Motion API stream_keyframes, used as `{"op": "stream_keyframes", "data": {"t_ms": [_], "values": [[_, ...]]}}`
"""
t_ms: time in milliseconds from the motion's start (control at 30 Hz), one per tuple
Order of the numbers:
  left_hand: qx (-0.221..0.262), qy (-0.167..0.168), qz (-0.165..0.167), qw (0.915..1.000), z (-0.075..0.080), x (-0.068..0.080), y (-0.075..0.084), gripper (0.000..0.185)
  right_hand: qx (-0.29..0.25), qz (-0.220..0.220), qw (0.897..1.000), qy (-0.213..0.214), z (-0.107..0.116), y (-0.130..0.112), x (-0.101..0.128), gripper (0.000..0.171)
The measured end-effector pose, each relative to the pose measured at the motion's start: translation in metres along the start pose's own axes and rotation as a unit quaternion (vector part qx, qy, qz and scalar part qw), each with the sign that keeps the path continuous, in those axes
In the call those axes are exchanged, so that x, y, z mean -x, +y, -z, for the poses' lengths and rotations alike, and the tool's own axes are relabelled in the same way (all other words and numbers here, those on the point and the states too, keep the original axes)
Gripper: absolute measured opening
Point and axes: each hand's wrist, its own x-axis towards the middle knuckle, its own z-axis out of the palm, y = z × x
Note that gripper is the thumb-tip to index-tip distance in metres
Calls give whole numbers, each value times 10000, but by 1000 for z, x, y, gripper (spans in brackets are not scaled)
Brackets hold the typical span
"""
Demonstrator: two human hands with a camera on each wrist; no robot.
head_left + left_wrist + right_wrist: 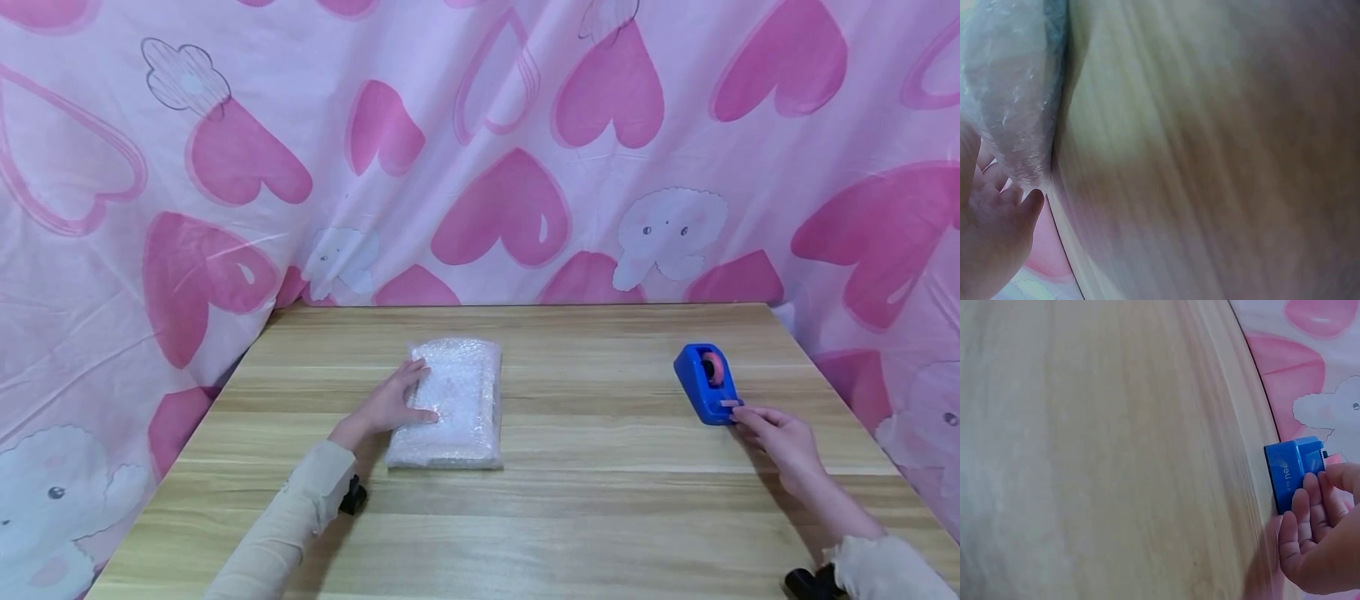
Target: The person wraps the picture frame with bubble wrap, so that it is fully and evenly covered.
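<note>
A flat package wrapped in bubble wrap [461,404] [1010,81] lies in the middle of the wooden table [600,500]. My left hand [397,400] [991,237] rests on its left side with the fingers straight. At the right stands a blue tape dispenser [703,379] [1291,472] with a pink roll, cutter end toward me. My right hand [772,433] [1319,544] reaches it, and its fingertips touch the cutter end where the tape end sticks out. The fingers are only loosely bent, and I see no firm pinch.
A pink curtain with hearts [480,150] hangs behind the table and along both sides. The table's right edge [1260,419] runs close to the dispenser. Bare wood [1210,156] lies between the package and the dispenser.
</note>
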Motion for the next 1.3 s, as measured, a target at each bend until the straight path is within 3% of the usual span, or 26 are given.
{"op": "stream_keyframes", "data": {"t_ms": [267, 467, 600, 733, 833, 1000, 1167, 1300], "values": [[-65, 8, 11, 10000, -1, -1, -2, 89, -625, -177, 9970, -412, 2, 0, -1, 17], [-66, 18, -31, 10000, -2, -1, -3, 90, -548, -261, 9974, -395, 1, 0, 0, 18], [-34, 30, -62, 10000, -1, 0, -2, 90, -1011, -356, 9936, -362, -2, -2, 0, 20], [-29, 49, -79, 10000, 0, 0, -1, 89, -1797, -697, 9806, -367, -7, -7, 1, 23], [-51, 42, -69, 10000, 0, 1, -1, 89, -2405, -1092, 9636, -424, -9, -10, 2, 23], [-58, 15, 38, 10000, 0, 1, -1, 88, -2926, -1504, 9421, -655, -8, -14, 3, 23], [-57, 31, -28, 10000, 0, 0, -2, 89, -3225, -1616, 9297, -743, -8, -16, 4, 25], [-40, 9, -6, 10000, 0, 0, -2, 89, -3323, -1647, 9260, -702, -8, -16, 5, 25]]}}
